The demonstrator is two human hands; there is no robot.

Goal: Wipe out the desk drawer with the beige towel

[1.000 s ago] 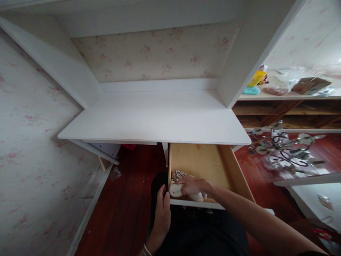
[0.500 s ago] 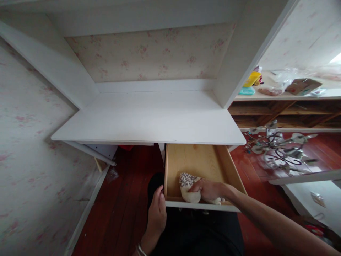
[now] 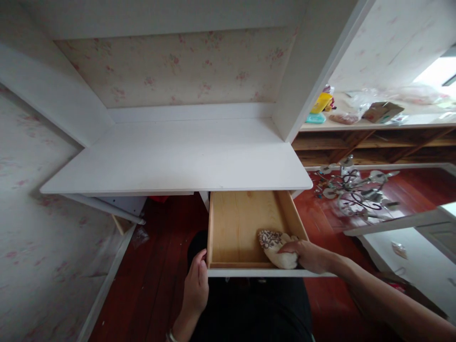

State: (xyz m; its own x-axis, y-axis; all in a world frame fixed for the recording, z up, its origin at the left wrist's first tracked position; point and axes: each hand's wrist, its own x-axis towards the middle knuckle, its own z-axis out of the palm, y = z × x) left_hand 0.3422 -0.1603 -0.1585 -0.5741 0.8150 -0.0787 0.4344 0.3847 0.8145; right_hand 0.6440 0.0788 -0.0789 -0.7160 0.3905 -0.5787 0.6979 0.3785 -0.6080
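A wooden drawer (image 3: 237, 223) with a white front is pulled out from under the white desk (image 3: 185, 161). My right hand (image 3: 311, 255) is closed on a cream cloth (image 3: 285, 260) with a brown floral pattern at one end. The cloth lies against the drawer's bottom in the front right corner. At the drawer's front left corner, my left hand (image 3: 197, 280) grips the side, its fingertips partly hidden behind the edge.
A chandelier (image 3: 356, 190) with several arms lies on the red wooden floor (image 3: 160, 266) to the right. Behind it, a low shelf unit (image 3: 374, 127) carries plastic bags and a cardboard box (image 3: 383, 112). A white cabinet piece (image 3: 409, 256) stands at the lower right.
My right hand has moved the cloth rightward along the drawer's front, into the right corner. My left hand stays at the left corner. The view has shifted slightly right.
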